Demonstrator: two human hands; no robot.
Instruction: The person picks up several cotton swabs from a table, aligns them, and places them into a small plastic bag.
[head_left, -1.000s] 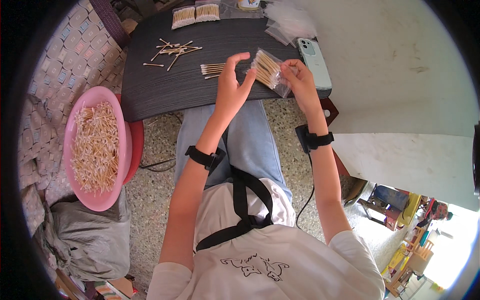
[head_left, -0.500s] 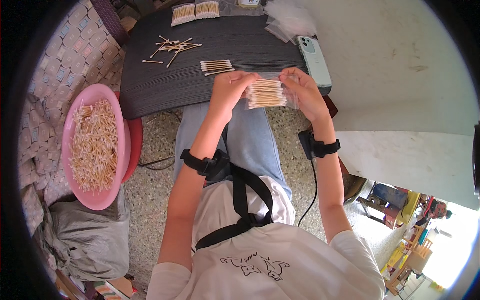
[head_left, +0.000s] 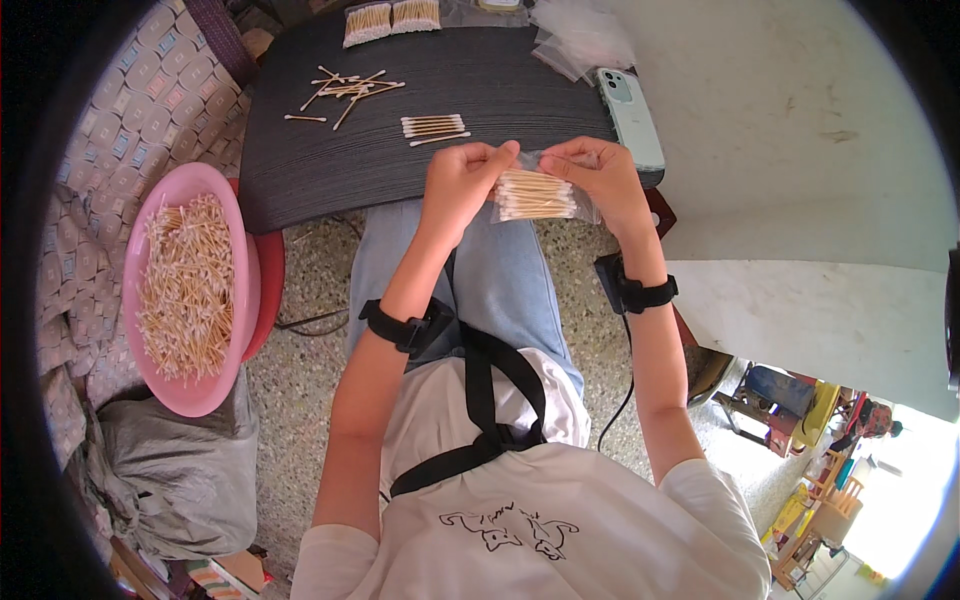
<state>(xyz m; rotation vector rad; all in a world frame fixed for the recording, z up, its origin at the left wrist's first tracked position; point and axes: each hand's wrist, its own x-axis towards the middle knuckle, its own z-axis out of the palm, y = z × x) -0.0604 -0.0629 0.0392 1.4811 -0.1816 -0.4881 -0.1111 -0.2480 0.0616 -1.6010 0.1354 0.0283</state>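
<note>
A clear plastic bag of cotton swabs [head_left: 537, 194] hangs between my hands, just off the front edge of the dark table [head_left: 330, 195]. My left hand [head_left: 465, 180] pinches the bag's upper left corner, thumb on top. At its top edge, the fingers of my right hand [head_left: 595, 178] are closed on the plastic, nearer the middle. Inside, the swabs lie side by side, roughly level. Just beyond my left hand, a small row of swabs [head_left: 434, 128] rests on the tabletop. Farther left lies a loose, crossed heap of swabs [head_left: 350, 90].
Two filled swab bags [head_left: 391, 20] sit at the table's far edge. Empty clear bags [head_left: 582, 38] lie at the far right, near a pale green phone [head_left: 633, 120]. A pink basin [head_left: 248, 290] full of swabs stands at left, beside a grey sack [head_left: 180, 475]. A white wall [head_left: 780, 150] borders the right.
My right hand has slid left along the bag's top edge, toward my left hand. The left hand keeps its hold on the corner.
</note>
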